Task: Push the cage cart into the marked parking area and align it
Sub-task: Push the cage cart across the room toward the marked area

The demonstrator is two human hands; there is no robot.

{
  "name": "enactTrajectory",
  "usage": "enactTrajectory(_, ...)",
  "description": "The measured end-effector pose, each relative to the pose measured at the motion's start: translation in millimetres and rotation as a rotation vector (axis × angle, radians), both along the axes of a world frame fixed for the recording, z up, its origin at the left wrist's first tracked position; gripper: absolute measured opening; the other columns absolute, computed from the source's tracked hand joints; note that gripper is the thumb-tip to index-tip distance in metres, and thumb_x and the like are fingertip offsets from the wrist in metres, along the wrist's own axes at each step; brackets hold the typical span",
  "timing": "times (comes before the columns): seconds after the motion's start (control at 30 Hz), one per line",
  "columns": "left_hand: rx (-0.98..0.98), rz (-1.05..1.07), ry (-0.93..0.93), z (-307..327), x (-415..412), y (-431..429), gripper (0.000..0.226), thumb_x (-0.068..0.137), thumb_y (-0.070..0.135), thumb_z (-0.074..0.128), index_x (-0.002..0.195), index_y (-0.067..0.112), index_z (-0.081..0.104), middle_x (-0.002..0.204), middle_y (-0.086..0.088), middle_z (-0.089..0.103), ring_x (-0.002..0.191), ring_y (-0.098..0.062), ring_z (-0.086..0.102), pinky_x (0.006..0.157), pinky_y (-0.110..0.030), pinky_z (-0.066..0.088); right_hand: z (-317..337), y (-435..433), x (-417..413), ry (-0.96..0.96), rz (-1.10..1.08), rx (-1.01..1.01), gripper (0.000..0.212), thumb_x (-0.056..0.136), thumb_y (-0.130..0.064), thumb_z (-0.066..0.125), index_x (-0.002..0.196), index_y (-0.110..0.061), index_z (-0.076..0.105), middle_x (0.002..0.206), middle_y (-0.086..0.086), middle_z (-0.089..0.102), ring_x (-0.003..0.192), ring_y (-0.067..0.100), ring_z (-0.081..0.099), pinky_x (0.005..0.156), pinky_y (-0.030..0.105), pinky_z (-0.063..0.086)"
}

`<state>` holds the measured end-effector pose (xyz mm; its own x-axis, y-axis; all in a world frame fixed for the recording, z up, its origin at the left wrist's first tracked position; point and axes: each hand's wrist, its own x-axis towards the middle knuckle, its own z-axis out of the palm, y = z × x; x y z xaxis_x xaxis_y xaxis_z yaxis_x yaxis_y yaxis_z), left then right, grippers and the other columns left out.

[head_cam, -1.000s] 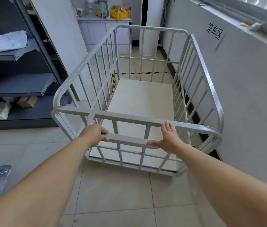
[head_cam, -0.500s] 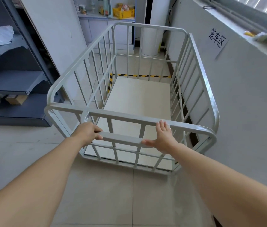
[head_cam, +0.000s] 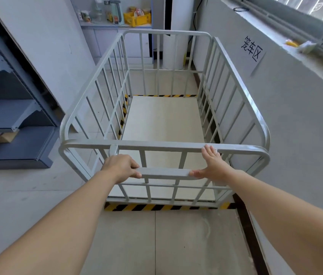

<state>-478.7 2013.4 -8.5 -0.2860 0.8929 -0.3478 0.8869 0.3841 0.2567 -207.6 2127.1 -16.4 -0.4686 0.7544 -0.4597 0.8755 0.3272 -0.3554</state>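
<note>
Pale floor tiles (head_cam: 37,205) run between a dark grey metal shelving unit (head_cam: 16,116) on the left and a light grey wall (head_cam: 295,120) on the right, where a white paper sign with black characters (head_cam: 253,49) is stuck up under a window ledge. At the far end stands a white cabinet carrying a yellow plastic crate (head_cam: 137,16) and a pale green kettle (head_cam: 116,11).

Standing alongside that wall is the light grey metal cage cart (head_cam: 166,144), open at the top, with barred sides and a cream flat base. Yellow-and-black striped floor tape (head_cam: 156,207) shows just in front of its near edge, along its left side and across its far end (the right-hand side of the marking is hidden by the cart and the dark skirting). The cart's base lies within those three visible lines, roughly parallel to them.

Both bare arms reach forward to the near end panel. The left hand (head_cam: 120,167) is clamped over the left end of the flat middle bar, fingers curled round it. The right hand (head_cam: 213,167) has its thumb on the right end of the same bar, while its fingers (head_cam: 209,151) are extended, slightly spread, and rest against the top rail.
</note>
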Motion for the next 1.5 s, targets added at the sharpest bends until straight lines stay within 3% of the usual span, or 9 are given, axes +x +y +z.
enactTrajectory(0.23, -0.009, -0.036, 0.031, -0.6, 3.8, 45.1, 0.039, 0.074, 0.052, 0.069, 0.108, 0.034, 0.071, 0.112, 0.013, 0.07, 0.11, -0.015, 0.059, 0.089, -0.031, 0.044, -2.9, 48.9, 2.6, -0.015, 0.006, -0.013, 0.114, 0.077, -0.06, 0.06, 0.151, -0.01, -0.01, 0.158, 0.004, -0.02, 0.144, 0.022, -0.022, 0.117, 0.039, -0.007)
enactTrajectory(0.4, -0.01, -0.033, 0.032, 0.0, 5.6, 67.8, 0.03, 0.074, 0.05, 0.069, 0.098, 0.033, 0.075, 0.097, 0.011, 0.073, 0.092, -0.014, 0.061, 0.083, -0.032, 0.047, -2.8, 72.3, 2.2, -0.008, 0.02, -0.001, 0.116, 0.076, -0.061, 0.06, 0.151, -0.008, -0.01, 0.158, 0.005, -0.019, 0.144, 0.021, -0.021, 0.117, 0.037, -0.008)
enactTrajectory(0.57, -0.031, 0.029, 0.027, -0.5, 10.2, 89.4, 0.033, 0.071, 0.049, 0.072, 0.1, 0.033, 0.074, 0.109, 0.013, 0.071, 0.103, -0.014, 0.061, 0.082, -0.03, 0.046, 2.3, 92.1, 5.7, -0.011, 0.044, -0.008, 0.115, 0.077, -0.061, 0.06, 0.151, -0.007, -0.011, 0.158, 0.005, -0.019, 0.144, 0.021, -0.021, 0.117, 0.037, -0.008)
enactTrajectory(0.77, -0.026, 0.122, -0.022, -0.7, 24.6, 96.5, 0.022, 0.075, 0.041, 0.073, 0.093, 0.029, 0.076, 0.078, 0.014, 0.068, 0.08, -0.011, 0.058, 0.069, -0.026, 0.04, -2.1, 105.4, 14.9, 0.001, 0.082, 0.0, 0.116, 0.077, -0.064, 0.057, 0.15, -0.008, -0.012, 0.157, 0.007, -0.021, 0.144, 0.023, -0.023, 0.116, 0.039, -0.009)
enactTrajectory(1.5, -0.171, 0.034, 0.012, 5.3, 50.6, 59.5, 0.027, 0.076, 0.042, 0.071, 0.099, 0.03, 0.075, 0.102, 0.01, 0.073, 0.093, -0.014, 0.061, 0.074, -0.028, 0.041, -6.0, 62.9, 38.9, -0.004, 0.087, -0.02, 0.114, 0.078, -0.063, 0.056, 0.15, -0.008, -0.011, 0.157, 0.008, -0.02, 0.144, 0.023, -0.022, 0.116, 0.037, -0.01)
